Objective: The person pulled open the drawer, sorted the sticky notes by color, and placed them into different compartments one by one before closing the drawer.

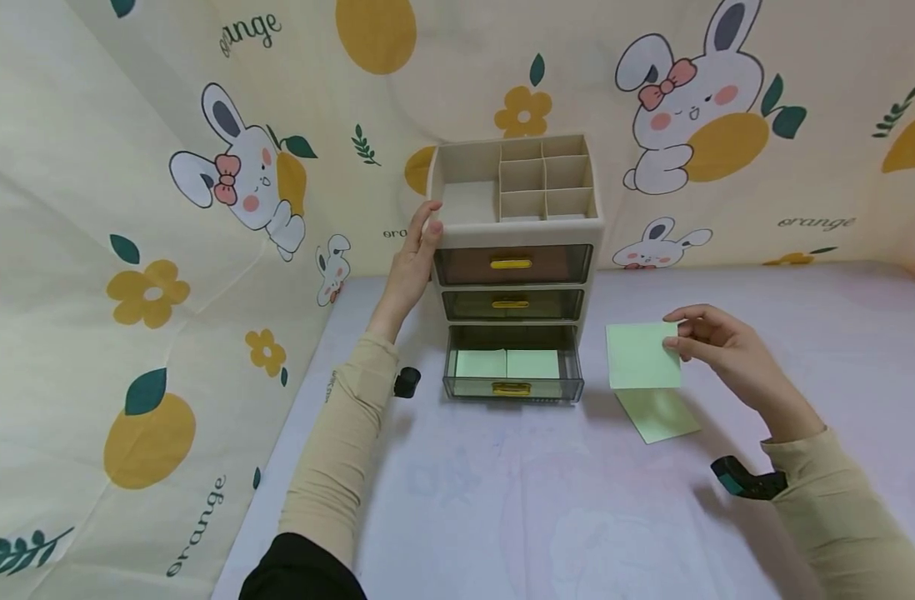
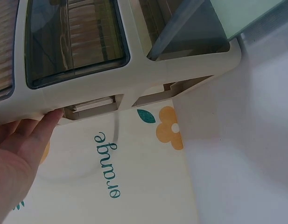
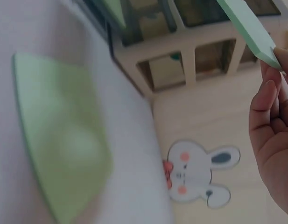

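Note:
In the head view my right hand (image 1: 716,354) pinches a pale green sticky note pad (image 1: 637,357) by its right edge, thumb in front. The right wrist view shows the pad's thickness (image 3: 251,35) between thumb and fingers. Below it, a second green pad (image 1: 656,417) lies on the table, partly covered in the head view. My left hand (image 1: 411,271) rests with extended fingers against the left side of a white desktop drawer organizer (image 1: 517,236). Its bottom drawer (image 1: 513,390) is pulled out, with two green pads (image 1: 482,364) side by side inside.
Two upper drawers (image 1: 512,279) with yellow handles are closed. The organizer's top has a large compartment (image 1: 468,198) and several small ones. It stands near a backdrop (image 1: 442,75) printed with rabbits and oranges, on a pale lilac table (image 1: 502,500).

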Motion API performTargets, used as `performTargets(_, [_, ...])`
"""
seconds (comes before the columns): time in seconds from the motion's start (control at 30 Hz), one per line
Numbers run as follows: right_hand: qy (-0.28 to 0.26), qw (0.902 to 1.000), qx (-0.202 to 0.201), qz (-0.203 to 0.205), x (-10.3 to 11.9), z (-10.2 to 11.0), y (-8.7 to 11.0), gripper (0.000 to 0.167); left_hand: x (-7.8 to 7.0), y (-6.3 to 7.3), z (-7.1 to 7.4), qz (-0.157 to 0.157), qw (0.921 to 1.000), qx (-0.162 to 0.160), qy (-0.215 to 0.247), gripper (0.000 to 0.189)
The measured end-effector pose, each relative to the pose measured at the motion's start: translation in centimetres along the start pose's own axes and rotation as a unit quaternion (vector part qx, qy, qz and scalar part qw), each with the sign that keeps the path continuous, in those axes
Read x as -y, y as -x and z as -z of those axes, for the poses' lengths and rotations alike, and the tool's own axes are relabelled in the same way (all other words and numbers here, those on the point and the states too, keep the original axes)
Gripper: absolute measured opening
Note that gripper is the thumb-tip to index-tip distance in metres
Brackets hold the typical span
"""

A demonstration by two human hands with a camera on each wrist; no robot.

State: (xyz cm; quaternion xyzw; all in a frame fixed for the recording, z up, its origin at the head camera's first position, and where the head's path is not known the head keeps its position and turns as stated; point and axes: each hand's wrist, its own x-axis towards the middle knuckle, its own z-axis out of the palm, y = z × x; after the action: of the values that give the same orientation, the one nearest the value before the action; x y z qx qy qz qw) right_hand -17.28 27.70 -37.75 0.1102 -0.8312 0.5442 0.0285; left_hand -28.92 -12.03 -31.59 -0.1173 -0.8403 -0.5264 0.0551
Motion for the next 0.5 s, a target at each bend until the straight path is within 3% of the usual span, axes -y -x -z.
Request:
performTargets(0.27, [-0.118,0.9903,-0.002,0.074,1.0,-2.9,-2.0,0.029,0.0,0.1,0.1,-0.005,1.0,-0.004,0.002,0.048])
performTargets(0.5, [-0.19,0.9768,-0.019,0.097,1.2,-5.5,-3.4,0.028,0.1,0.0,0.0,-0.005,1.0,-0.001,0.001,0.047])
